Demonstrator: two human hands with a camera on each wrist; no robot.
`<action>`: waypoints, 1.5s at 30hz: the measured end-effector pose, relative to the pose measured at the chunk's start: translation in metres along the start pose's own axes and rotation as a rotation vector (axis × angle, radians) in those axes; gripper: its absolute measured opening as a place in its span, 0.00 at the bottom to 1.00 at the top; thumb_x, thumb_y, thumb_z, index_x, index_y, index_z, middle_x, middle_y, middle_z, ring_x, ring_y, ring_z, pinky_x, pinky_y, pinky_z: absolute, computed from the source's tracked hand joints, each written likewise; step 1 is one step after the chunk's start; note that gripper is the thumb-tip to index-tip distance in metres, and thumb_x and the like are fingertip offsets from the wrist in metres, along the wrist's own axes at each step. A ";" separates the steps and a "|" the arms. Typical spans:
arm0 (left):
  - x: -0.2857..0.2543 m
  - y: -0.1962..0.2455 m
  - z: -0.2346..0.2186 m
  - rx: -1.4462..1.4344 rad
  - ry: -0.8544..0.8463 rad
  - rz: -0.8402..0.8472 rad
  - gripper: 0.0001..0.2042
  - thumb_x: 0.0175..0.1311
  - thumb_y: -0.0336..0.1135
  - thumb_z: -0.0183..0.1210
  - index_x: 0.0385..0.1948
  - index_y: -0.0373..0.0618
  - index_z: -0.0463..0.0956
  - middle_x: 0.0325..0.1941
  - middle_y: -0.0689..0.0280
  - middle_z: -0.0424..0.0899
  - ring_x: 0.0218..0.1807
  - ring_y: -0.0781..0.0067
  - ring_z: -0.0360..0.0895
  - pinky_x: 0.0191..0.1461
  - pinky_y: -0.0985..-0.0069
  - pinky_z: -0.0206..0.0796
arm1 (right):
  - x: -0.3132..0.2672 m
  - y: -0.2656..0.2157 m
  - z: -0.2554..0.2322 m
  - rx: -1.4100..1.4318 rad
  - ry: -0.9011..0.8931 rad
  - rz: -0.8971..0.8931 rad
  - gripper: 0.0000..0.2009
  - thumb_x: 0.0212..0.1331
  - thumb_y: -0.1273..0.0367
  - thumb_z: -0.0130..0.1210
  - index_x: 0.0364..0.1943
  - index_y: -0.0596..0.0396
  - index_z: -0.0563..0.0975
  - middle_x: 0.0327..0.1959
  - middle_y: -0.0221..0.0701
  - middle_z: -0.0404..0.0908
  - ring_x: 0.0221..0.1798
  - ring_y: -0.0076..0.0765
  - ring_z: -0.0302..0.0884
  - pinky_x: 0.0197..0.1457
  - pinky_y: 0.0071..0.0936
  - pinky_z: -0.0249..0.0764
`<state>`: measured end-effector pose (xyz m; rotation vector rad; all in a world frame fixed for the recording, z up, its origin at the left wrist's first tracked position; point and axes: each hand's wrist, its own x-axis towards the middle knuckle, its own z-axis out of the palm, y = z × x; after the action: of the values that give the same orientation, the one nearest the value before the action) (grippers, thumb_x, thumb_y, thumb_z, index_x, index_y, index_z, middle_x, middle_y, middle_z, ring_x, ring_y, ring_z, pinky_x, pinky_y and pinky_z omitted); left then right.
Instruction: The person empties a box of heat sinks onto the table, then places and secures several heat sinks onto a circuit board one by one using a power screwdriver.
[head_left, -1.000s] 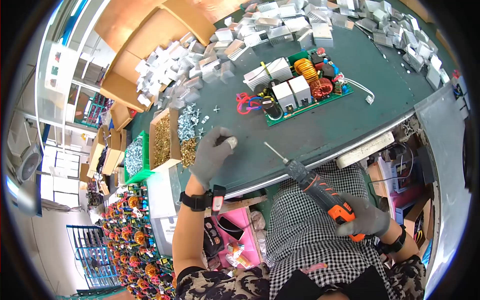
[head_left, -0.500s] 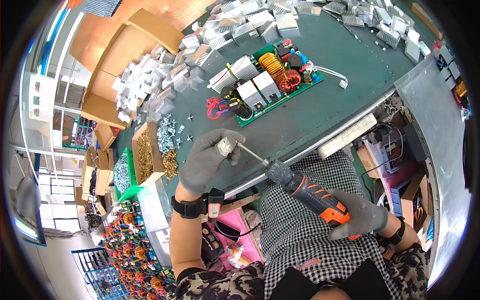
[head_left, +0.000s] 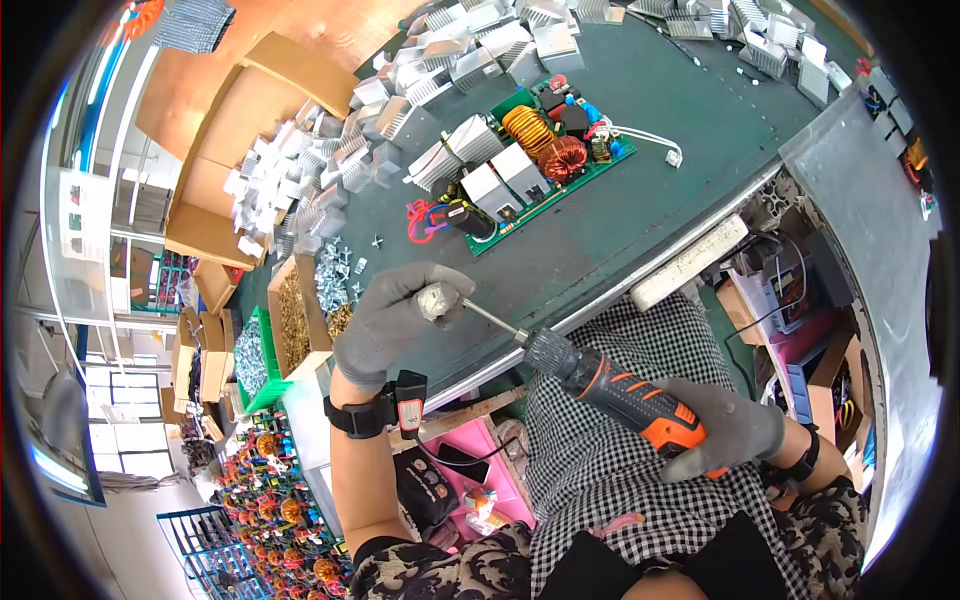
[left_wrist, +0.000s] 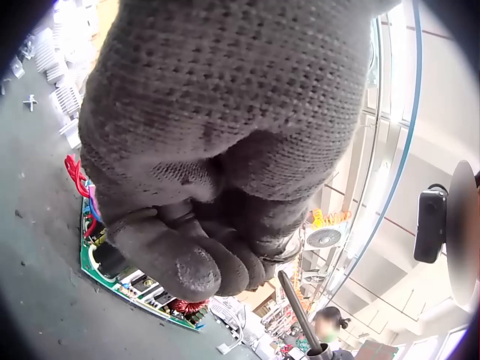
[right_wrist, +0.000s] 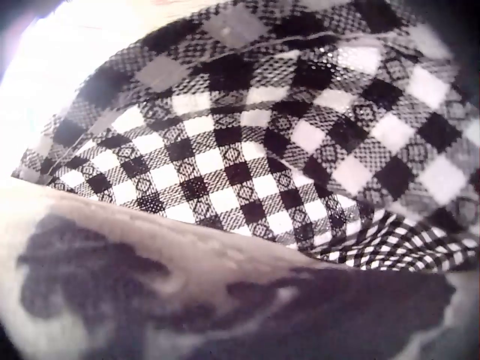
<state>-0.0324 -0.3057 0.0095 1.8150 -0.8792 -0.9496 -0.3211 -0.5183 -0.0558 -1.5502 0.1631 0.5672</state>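
Note:
My gloved right hand (head_left: 728, 425) grips the handle of an orange-and-black cordless screwdriver (head_left: 640, 405) over the lap. Its long metal bit (head_left: 495, 322) points left to my gloved left hand (head_left: 385, 325), held above the bench's front edge with fingers curled. A whitish, worn covering shows on the left thumb (head_left: 438, 300), right at the bit's tip. In the left wrist view the bit (left_wrist: 296, 304) ends close beneath the curled fingers (left_wrist: 196, 271). Those fingers hide what they pinch there; I cannot tell its kind. The right wrist view shows only checked cloth (right_wrist: 225, 165) and a patterned sleeve.
A populated circuit board (head_left: 550, 202) lies on the green bench (head_left: 690, 130). Silver heatsinks (head_left: 470, 65) are heaped behind it. Brass screws fill a cardboard box (head_left: 318, 335) beside a green bin (head_left: 265, 375). A pink drawer (head_left: 500, 465) sits below the bench.
The left hand has drawn in toward the screwdriver, and the bit's tip has come up to its thumb and fingers. The head view has shifted, so the board appears farther left.

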 end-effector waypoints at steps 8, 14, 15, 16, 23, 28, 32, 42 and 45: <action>0.000 0.000 0.002 0.008 -0.033 0.037 0.12 0.63 0.37 0.56 0.39 0.35 0.78 0.28 0.69 0.77 0.30 0.82 0.69 0.35 0.82 0.63 | 0.000 0.002 0.000 -0.017 -0.006 0.017 0.39 0.40 0.55 0.70 0.56 0.59 0.66 0.30 0.31 0.75 0.30 0.29 0.76 0.36 0.28 0.75; 0.007 0.010 0.001 0.179 -0.061 -0.003 0.11 0.65 0.38 0.53 0.34 0.39 0.78 0.25 0.72 0.74 0.27 0.83 0.68 0.31 0.82 0.61 | -0.005 0.005 0.009 -0.307 0.262 -0.149 0.42 0.38 0.56 0.71 0.59 0.60 0.65 0.30 0.39 0.81 0.32 0.39 0.82 0.39 0.29 0.78; 0.011 0.012 0.001 0.260 -0.074 -0.018 0.12 0.65 0.39 0.52 0.33 0.40 0.77 0.24 0.72 0.74 0.27 0.84 0.67 0.30 0.82 0.60 | -0.007 0.001 0.006 -0.369 0.299 -0.148 0.42 0.38 0.57 0.71 0.60 0.59 0.64 0.31 0.41 0.81 0.33 0.42 0.83 0.39 0.31 0.78; 0.015 0.017 0.003 0.254 -0.078 -0.011 0.12 0.65 0.39 0.52 0.33 0.40 0.77 0.24 0.72 0.74 0.27 0.84 0.67 0.30 0.82 0.60 | -0.008 -0.002 0.003 -0.434 0.338 -0.146 0.43 0.38 0.58 0.71 0.60 0.59 0.64 0.32 0.43 0.82 0.35 0.45 0.83 0.40 0.32 0.79; 0.073 0.025 0.016 0.838 0.419 0.391 0.12 0.61 0.40 0.56 0.40 0.43 0.76 0.30 0.61 0.78 0.34 0.64 0.76 0.40 0.71 0.68 | 0.007 0.025 0.001 0.078 0.354 -0.058 0.41 0.39 0.57 0.71 0.59 0.61 0.65 0.32 0.29 0.75 0.33 0.24 0.74 0.39 0.24 0.74; 0.109 0.014 0.029 1.225 0.578 0.622 0.17 0.57 0.38 0.59 0.49 0.49 0.75 0.35 0.61 0.79 0.38 0.59 0.77 0.43 0.66 0.68 | 0.027 0.029 0.005 0.293 0.371 -0.097 0.37 0.44 0.55 0.69 0.55 0.62 0.67 0.30 0.26 0.73 0.32 0.20 0.72 0.36 0.22 0.73; 0.116 0.009 0.031 1.131 0.410 0.363 0.19 0.55 0.38 0.62 0.50 0.49 0.75 0.34 0.61 0.79 0.38 0.60 0.77 0.43 0.66 0.68 | 0.032 0.026 0.007 0.352 0.344 -0.083 0.33 0.44 0.54 0.69 0.50 0.62 0.69 0.29 0.25 0.71 0.31 0.19 0.70 0.35 0.22 0.72; 0.116 0.015 0.034 1.031 0.394 0.208 0.19 0.51 0.33 0.61 0.48 0.49 0.75 0.37 0.60 0.81 0.40 0.60 0.79 0.47 0.64 0.69 | 0.036 0.021 0.010 0.406 0.321 -0.031 0.31 0.44 0.51 0.68 0.44 0.59 0.70 0.28 0.25 0.70 0.30 0.19 0.68 0.34 0.22 0.71; 0.115 0.006 0.034 0.987 0.449 0.321 0.19 0.52 0.33 0.58 0.48 0.47 0.76 0.29 0.62 0.78 0.32 0.65 0.76 0.38 0.67 0.67 | 0.039 0.027 0.016 0.398 0.353 -0.051 0.31 0.44 0.51 0.68 0.44 0.59 0.69 0.27 0.24 0.69 0.30 0.19 0.68 0.33 0.22 0.71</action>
<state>-0.0102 -0.4192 -0.0244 2.4250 -1.4118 0.1863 -0.3033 -0.4952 -0.0969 -1.2479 0.4754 0.1976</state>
